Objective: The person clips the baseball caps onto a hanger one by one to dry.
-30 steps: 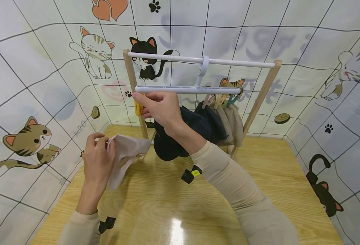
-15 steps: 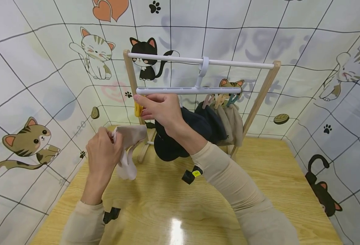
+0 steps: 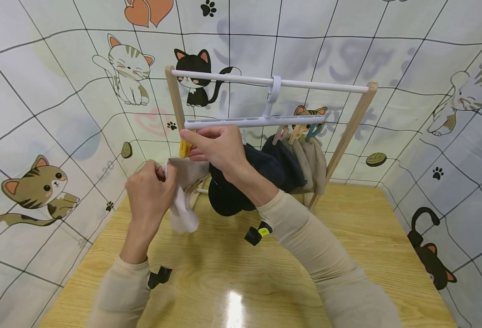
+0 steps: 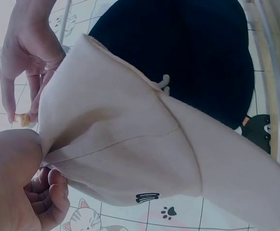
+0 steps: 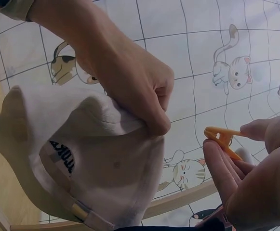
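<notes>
In the head view my left hand (image 3: 150, 191) pinches the edge of a pale cream baseball cap (image 3: 187, 171), held up left of the hanging caps. The left wrist view shows the crown of the cap (image 4: 111, 130) bunched at my fingertips, its brim pointing lower right. Inside it, the right wrist view shows a strap and dark lettering. My right hand (image 3: 224, 150) pinches a yellow clothespin (image 5: 224, 137) between thumb and fingers, just under the left end of the white hanger (image 3: 228, 122). The cap is below and left of the clothespin.
The hanger hooks on the white rail (image 3: 322, 84) of a wooden rack (image 3: 353, 127). Behind my right forearm hang a black cap (image 3: 228, 196), a navy cap (image 3: 290, 166) and a beige cap (image 3: 315, 168), with pink, cream and teal clothespins above. The rack stands on a wooden table (image 3: 232, 264).
My left hand has carried the cream cap up and to the right, nearer the yellow clothespin, and the cap has turned. My right hand has stayed almost still, with the hanger tilting slightly.
</notes>
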`<state>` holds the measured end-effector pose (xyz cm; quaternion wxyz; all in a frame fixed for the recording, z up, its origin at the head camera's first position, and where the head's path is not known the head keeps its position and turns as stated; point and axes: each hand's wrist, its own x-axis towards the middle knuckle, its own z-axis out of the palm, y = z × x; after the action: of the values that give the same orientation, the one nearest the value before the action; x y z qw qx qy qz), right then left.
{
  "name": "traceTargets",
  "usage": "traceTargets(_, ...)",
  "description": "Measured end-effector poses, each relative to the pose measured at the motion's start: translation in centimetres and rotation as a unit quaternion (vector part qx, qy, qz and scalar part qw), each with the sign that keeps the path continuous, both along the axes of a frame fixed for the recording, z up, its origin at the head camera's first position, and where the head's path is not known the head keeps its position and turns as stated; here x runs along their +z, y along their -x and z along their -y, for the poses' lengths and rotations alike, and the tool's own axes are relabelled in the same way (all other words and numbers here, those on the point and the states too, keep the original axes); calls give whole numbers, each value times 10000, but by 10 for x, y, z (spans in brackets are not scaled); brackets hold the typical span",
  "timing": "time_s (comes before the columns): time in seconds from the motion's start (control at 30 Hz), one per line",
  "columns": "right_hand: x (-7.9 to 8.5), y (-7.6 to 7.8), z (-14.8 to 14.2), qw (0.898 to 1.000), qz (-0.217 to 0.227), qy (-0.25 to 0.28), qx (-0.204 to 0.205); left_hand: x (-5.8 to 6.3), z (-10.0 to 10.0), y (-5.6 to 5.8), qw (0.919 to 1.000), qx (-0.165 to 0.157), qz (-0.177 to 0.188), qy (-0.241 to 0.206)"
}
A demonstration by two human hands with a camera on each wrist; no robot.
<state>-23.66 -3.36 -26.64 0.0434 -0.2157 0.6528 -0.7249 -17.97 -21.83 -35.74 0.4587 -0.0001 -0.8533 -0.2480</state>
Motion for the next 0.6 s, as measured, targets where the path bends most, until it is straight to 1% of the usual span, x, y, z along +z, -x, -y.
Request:
traceTargets(0.17,0,-1,-1,9982,-240,-479,-259,8,-5,5,9999,7,-86,-95)
traceTargets(0.27,0,-2,-1,9967,-318,-650,-365,14,-6,9,9997,-20,-179,-147)
traceTargets(0.4,0,-2,0,9971,-304,-611,-342,18,-10,11,9994,-117,-220,-229)
traceTargets(0.6,1,0,3,9984,-213,-412,-312,19,-17,11,9989,-246,-219,-337)
